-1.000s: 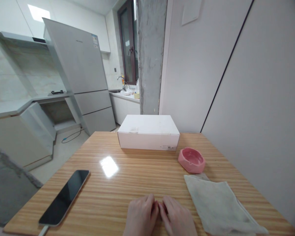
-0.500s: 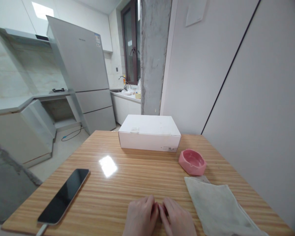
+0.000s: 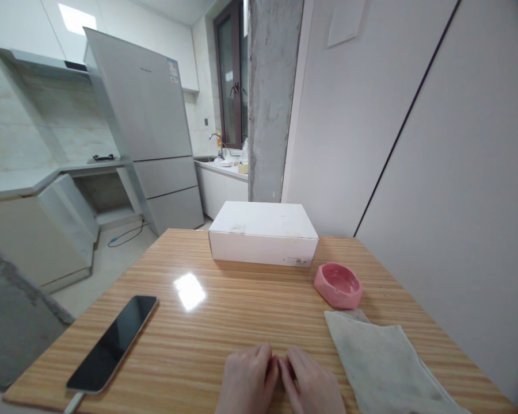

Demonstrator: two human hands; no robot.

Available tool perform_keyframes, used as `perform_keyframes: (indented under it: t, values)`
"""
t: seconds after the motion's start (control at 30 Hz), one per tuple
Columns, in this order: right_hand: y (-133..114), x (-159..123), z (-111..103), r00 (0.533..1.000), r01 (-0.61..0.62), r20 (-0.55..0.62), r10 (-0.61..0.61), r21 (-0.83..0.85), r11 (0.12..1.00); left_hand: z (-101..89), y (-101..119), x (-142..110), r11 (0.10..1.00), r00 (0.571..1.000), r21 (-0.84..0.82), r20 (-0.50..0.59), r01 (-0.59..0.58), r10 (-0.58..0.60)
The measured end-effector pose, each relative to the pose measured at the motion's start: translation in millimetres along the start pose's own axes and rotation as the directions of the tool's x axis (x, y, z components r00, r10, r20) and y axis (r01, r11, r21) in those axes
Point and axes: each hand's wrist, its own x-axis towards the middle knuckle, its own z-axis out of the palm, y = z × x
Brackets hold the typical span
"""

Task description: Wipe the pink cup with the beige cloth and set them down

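Observation:
My left hand (image 3: 247, 376) and my right hand (image 3: 311, 379) rest side by side at the near edge of the table (image 3: 190, 356). Both are closed, with the fingers curled inward and the thumbs meeting between them; no object shows in either. To the right of my right hand lies a folded grey-green cloth (image 3: 380, 359). A pink ashtray (image 3: 339, 286) sits just beyond the cloth. On the left side of the table is a smartphone (image 3: 114, 345) with a dark screen and a white cable plugged into its near end.
A closed white box (image 3: 263, 233) lies at the table's far edge. The pale wall (image 3: 449, 190) runs along the right side. Behind the table stand a concrete pillar (image 3: 271, 103), a grey refrigerator (image 3: 147, 115) and a kitchen counter with a faucet (image 3: 220, 145).

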Motion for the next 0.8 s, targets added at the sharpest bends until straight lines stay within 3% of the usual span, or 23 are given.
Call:
perform_keyframes:
  t: [0.8]
  values:
    - [0.3,0.0,-0.3,1.000,-0.014,-0.015,0.014,0.005,1.000,2.8,0.3,-0.5,1.000,1.000,-0.014,-0.003,-0.002,0.002]
